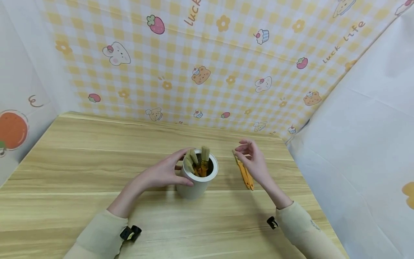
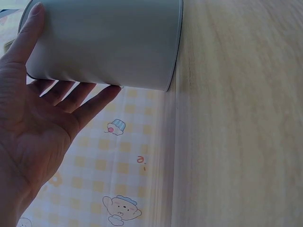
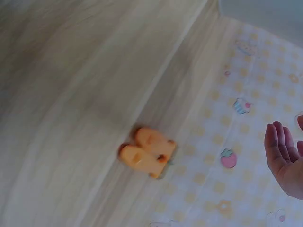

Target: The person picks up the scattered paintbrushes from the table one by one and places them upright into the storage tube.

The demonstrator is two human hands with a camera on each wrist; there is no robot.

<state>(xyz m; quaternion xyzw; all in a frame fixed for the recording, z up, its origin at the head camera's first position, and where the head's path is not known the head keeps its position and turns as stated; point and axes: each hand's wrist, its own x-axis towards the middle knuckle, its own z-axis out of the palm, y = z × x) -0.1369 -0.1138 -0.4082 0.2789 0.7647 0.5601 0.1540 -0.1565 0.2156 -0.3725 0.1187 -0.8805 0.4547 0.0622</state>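
A white canister (image 1: 193,190) stands upright on the table, with several paintbrushes (image 1: 205,154) in it, bristles up. My left hand (image 1: 161,173) holds it from the left, thumb on the near side and fingers around the far side; the left wrist view shows the canister's smooth wall (image 2: 109,42) against those fingers. To the right lie paintbrushes with orange handles (image 1: 245,177), side by side. Over their bristle end hovers my right hand (image 1: 253,162), fingers loosely bent and nothing visible in them. In the right wrist view this hand (image 3: 286,163) is apart from the orange handles (image 3: 147,150).
The wooden table (image 1: 97,158) meets a yellow checked backdrop (image 1: 181,64) along its back edge. A white side sheet (image 1: 349,126) borders it on the right, another sheet (image 1: 22,72) on the left. Small black devices (image 1: 130,233) sit at both cuffs.
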